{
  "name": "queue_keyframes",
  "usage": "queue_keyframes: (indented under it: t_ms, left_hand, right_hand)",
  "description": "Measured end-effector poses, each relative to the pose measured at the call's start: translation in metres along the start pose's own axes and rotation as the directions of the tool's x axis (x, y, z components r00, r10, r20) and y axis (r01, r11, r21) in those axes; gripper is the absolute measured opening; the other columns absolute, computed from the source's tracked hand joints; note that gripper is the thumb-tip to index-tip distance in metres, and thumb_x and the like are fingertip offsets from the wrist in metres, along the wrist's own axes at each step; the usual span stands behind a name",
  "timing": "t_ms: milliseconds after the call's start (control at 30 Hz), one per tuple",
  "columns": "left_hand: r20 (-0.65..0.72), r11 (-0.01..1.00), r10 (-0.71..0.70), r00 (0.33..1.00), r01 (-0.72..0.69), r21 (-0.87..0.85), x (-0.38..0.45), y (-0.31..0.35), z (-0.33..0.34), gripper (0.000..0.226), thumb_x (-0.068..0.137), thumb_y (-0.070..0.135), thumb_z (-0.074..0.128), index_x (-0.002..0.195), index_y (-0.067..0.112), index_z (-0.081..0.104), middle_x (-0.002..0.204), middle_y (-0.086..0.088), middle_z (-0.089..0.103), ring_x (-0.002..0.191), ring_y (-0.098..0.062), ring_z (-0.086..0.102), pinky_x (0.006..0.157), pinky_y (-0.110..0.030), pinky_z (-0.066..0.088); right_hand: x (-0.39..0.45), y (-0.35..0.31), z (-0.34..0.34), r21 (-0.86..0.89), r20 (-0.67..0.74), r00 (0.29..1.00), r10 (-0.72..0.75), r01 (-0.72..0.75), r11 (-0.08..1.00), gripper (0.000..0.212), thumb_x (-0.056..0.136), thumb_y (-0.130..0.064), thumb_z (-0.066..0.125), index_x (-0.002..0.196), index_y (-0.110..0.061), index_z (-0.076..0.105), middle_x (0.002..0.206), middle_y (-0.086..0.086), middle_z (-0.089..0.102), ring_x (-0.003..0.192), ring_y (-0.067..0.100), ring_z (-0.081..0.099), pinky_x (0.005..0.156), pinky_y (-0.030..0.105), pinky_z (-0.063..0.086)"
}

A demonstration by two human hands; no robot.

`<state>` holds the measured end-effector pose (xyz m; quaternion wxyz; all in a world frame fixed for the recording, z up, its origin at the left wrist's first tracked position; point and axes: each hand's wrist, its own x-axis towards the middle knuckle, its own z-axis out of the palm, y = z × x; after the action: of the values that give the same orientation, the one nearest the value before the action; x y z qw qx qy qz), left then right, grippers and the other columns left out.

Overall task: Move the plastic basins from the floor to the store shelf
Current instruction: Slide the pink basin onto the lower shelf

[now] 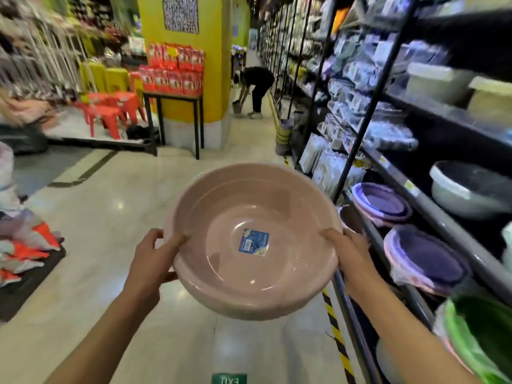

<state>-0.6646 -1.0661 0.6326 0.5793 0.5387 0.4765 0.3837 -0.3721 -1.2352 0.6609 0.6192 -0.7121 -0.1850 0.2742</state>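
I hold a pink plastic basin [221,217] in the air over the aisle floor, level and mouth up, with a blue label on its inside bottom. My left hand [152,253] grips its left rim, thumb over the edge. My right hand [350,252] grips the right rim the same way. The store shelf [432,214] runs along my right side. On its lower tiers stand purple basins [381,202], another purple stack [428,257], a grey-white basin [471,189] and a green basin [482,336].
A black-and-yellow striped strip [336,336] marks the floor by the shelf base. A person [256,87] bends over farther down the aisle. A black table [173,117] with red boxes stands by a yellow pillar; red stools and folded cloth [25,250] lie left.
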Motion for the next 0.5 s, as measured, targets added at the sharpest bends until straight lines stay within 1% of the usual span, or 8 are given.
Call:
queue_keyframes:
  t_ms: [67, 133, 233, 300, 367, 400, 467, 500]
  left_hand:
    - [0.023, 0.999, 0.044, 0.999, -0.044, -0.013, 0.002, 0.028, 0.001, 0.037, 0.077, 0.042, 0.075, 0.101, 0.016, 0.064, 0.085, -0.006, 0.076, 0.058, -0.014, 0.073, 0.046, -0.028, 0.056]
    - [0.041, 0.998, 0.067, 0.997, -0.066, -0.010, 0.007, 0.049, 0.003, 0.039, 0.078, 0.045, 0.075, 0.100, 0.015, 0.062, 0.081, -0.004, 0.075, 0.058, -0.015, 0.072, 0.046, -0.028, 0.056]
    - [0.061, 0.997, 0.082, 0.995, -0.081, -0.017, 0.018, 0.069, 0.009, 0.040, 0.079, 0.045, 0.075, 0.100, 0.013, 0.062, 0.085, -0.009, 0.074, 0.065, -0.023, 0.072, 0.046, -0.030, 0.056]
    - [0.075, 0.996, 0.089, 0.993, -0.088, -0.019, 0.027, 0.077, 0.017, 0.038, 0.081, 0.043, 0.075, 0.099, 0.012, 0.063, 0.085, -0.011, 0.074, 0.065, -0.024, 0.071, 0.046, -0.031, 0.056]
    - [0.100, 0.995, 0.094, 0.990, -0.093, -0.021, 0.038, 0.084, 0.026, 0.037, 0.081, 0.043, 0.075, 0.099, 0.012, 0.064, 0.087, -0.013, 0.073, 0.069, -0.027, 0.071, 0.046, -0.031, 0.056]
    - [0.112, 0.996, 0.091, 0.989, -0.090, -0.020, 0.045, 0.087, 0.032, 0.038, 0.081, 0.043, 0.075, 0.099, 0.011, 0.064, 0.089, -0.014, 0.073, 0.073, -0.029, 0.071, 0.047, -0.031, 0.056]
    - [0.129, 0.997, 0.080, 0.988, -0.078, -0.018, 0.060, 0.091, 0.044, 0.041, 0.081, 0.043, 0.074, 0.102, 0.010, 0.064, 0.091, -0.015, 0.073, 0.077, -0.031, 0.071, 0.048, -0.032, 0.057]
    - [0.136, 0.997, 0.076, 0.988, -0.074, -0.019, 0.069, 0.091, 0.052, 0.042, 0.080, 0.044, 0.074, 0.102, 0.010, 0.065, 0.091, -0.016, 0.074, 0.077, -0.030, 0.071, 0.049, -0.033, 0.057]
  right_hand:
    - [-0.006, -0.028, -0.004, 0.018, -0.032, 0.999, -0.021, 0.021, 1.000, 0.016, 0.081, -0.024, 0.072, 0.096, -0.018, 0.069, 0.098, 0.014, 0.075, 0.088, 0.030, 0.070, 0.079, 0.044, 0.056]
    - [-0.010, -0.049, -0.006, 0.031, -0.068, 0.997, -0.031, 0.033, 0.999, 0.016, 0.080, -0.026, 0.072, 0.093, -0.017, 0.069, 0.096, 0.014, 0.075, 0.083, 0.029, 0.070, 0.073, 0.041, 0.055]
    - [-0.009, -0.068, -0.010, 0.059, -0.094, 0.995, -0.012, 0.018, 0.998, 0.023, 0.077, -0.027, 0.073, 0.094, -0.012, 0.070, 0.099, 0.019, 0.073, 0.089, 0.038, 0.069, 0.080, 0.049, 0.056]
    - [-0.004, -0.072, -0.012, 0.071, -0.102, 0.995, -0.008, 0.016, 0.997, 0.030, 0.073, -0.032, 0.074, 0.095, -0.012, 0.069, 0.096, 0.018, 0.070, 0.084, 0.036, 0.066, 0.070, 0.044, 0.053]
    - [0.006, -0.073, -0.014, 0.076, -0.120, 0.993, 0.002, 0.007, 0.997, 0.036, 0.064, -0.042, 0.075, 0.088, -0.017, 0.070, 0.093, 0.015, 0.062, 0.087, 0.031, 0.056, 0.065, 0.039, 0.046]
    - [0.013, -0.073, -0.015, 0.079, -0.130, 0.991, 0.007, 0.003, 0.997, 0.034, 0.058, -0.046, 0.075, 0.082, -0.022, 0.069, 0.088, 0.012, 0.062, 0.086, 0.030, 0.053, 0.063, 0.038, 0.045]
    - [0.031, -0.073, -0.018, 0.096, -0.130, 0.991, 0.011, 0.002, 0.995, 0.028, 0.053, -0.046, 0.075, 0.070, -0.025, 0.066, 0.061, -0.003, 0.063, 0.067, 0.026, 0.053, 0.055, 0.033, 0.043]
    - [0.043, -0.073, -0.019, 0.099, -0.133, 0.991, 0.010, 0.004, 0.995, 0.028, 0.052, -0.046, 0.074, 0.068, -0.026, 0.063, 0.049, -0.009, 0.058, 0.057, 0.022, 0.051, 0.051, 0.031, 0.040]
